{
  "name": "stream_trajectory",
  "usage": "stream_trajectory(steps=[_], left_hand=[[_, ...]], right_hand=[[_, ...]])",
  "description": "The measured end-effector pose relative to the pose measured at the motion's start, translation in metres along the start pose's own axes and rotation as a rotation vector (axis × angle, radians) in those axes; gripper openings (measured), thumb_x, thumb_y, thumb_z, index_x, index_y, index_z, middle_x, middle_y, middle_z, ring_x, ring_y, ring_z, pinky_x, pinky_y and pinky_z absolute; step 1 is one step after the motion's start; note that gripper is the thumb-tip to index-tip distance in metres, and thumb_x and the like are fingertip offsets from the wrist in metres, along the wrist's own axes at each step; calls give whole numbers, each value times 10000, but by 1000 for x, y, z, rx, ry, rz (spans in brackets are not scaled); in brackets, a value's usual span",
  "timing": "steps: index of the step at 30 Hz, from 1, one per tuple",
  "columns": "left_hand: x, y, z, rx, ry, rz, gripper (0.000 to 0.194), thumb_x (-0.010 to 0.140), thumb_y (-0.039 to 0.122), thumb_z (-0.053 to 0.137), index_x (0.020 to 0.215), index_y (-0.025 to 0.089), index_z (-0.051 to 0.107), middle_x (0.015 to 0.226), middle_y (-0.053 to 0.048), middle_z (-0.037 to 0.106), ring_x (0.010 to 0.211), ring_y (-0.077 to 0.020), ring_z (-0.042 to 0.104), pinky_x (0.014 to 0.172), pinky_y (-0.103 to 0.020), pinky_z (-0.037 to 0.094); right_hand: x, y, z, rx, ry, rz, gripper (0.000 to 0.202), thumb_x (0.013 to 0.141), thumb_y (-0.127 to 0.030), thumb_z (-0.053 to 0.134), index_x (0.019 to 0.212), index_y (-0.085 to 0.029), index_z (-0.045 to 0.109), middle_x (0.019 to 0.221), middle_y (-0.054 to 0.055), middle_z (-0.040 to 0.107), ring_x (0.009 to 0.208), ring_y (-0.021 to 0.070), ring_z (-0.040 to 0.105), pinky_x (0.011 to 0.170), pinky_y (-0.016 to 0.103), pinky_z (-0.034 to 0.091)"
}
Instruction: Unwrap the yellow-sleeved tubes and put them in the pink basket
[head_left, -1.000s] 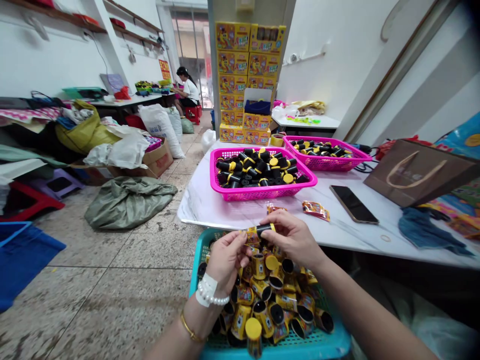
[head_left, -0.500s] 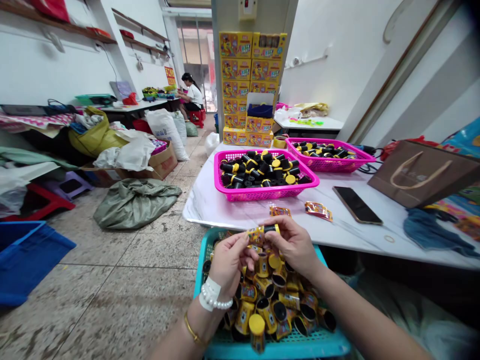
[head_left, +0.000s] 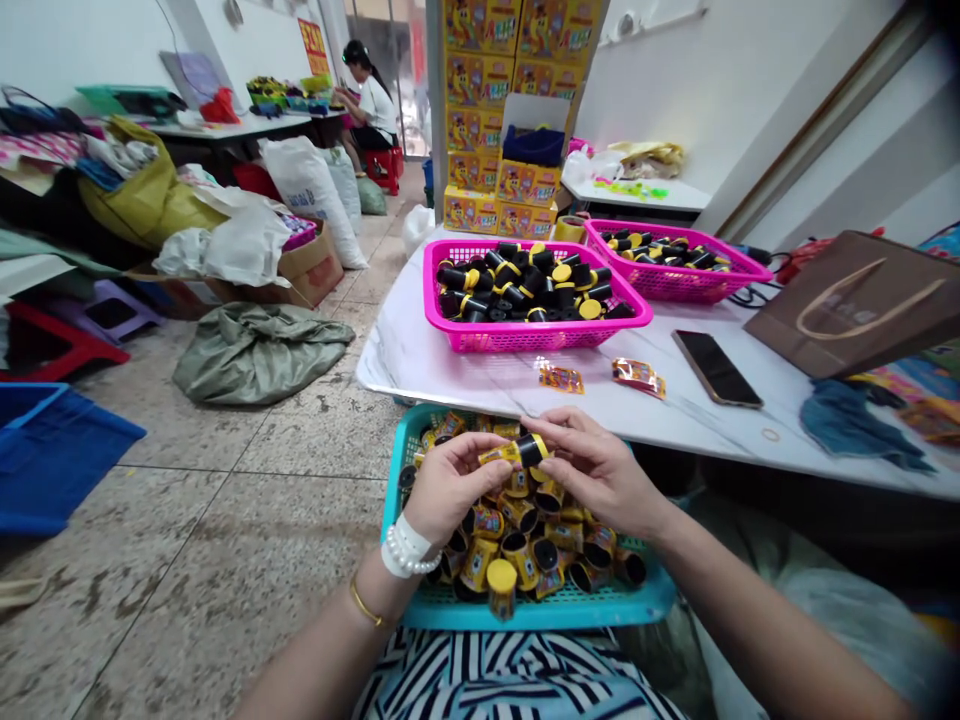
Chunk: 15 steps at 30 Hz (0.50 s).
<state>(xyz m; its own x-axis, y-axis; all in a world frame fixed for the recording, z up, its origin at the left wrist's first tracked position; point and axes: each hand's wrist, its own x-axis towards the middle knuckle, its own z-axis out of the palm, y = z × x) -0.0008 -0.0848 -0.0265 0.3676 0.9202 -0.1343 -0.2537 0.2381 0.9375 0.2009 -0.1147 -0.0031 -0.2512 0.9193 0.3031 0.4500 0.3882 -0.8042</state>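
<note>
Between my hands is a small black canister (head_left: 531,450) with a yellow cap, tilted over a basket. A yellow printed sleeve (head_left: 498,455) covers its left end or lies against it; I cannot tell which. My left hand (head_left: 454,485) pinches the sleeve between thumb and fingers. At the capped end, the thumb and fingers of my right hand (head_left: 600,470) close on the canister. Below both hands, a turquoise basket (head_left: 652,600) holds many canisters in yellow printed sleeves (head_left: 480,565). One yellow-capped canister (head_left: 501,588) stands out at its near side.
On the white table (head_left: 480,375) are two pink baskets (head_left: 536,338) of black canisters, printed sleeves (head_left: 561,377), a phone (head_left: 718,368) and a brown paper bag (head_left: 847,310). Yellow boxes (head_left: 480,140) are stacked behind. A blue crate (head_left: 67,460) stands left; a person (head_left: 371,110) sits far back.
My view has tipped downward, bringing my striped clothing into sight. The canister has turned so its capped end points more toward me, and my left fingers have closed further around the sleeve.
</note>
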Motion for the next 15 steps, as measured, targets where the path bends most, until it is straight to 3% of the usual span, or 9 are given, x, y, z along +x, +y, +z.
stream_trajectory(steps=[3,7,12,15], left_hand=[[-2,-3,6,143,-20,27,270,714,252,821,951,136,763,884,-71,761,754,-159,669,710,-265,536],[-4,-3,14,219,-71,67,283,741,251,788,1001,144,759,956,-80,766,881,-198,687,805,-300,534],[-3,-7,15,117,-171,-14,368,769,316,784,1097,157,730,965,-82,766,744,-172,693,672,-288,544],[-2,-7,22,275,-114,133,243,799,274,759,1013,160,765,978,-87,779,859,-199,708,790,-315,547]], right_hand=[[-9,3,0,12,54,-29,383,897,-199,654,1270,-283,637,1024,59,621,834,166,626,689,299,561],[-18,4,-1,103,64,-52,298,837,-180,738,1119,-239,660,1037,59,618,836,156,639,693,280,592],[-24,7,-2,117,83,-56,304,806,-150,766,1080,-232,664,1045,58,605,841,150,661,686,257,618],[-26,12,3,139,105,-83,298,776,-149,800,1037,-229,680,1004,47,620,798,137,671,646,235,618]])
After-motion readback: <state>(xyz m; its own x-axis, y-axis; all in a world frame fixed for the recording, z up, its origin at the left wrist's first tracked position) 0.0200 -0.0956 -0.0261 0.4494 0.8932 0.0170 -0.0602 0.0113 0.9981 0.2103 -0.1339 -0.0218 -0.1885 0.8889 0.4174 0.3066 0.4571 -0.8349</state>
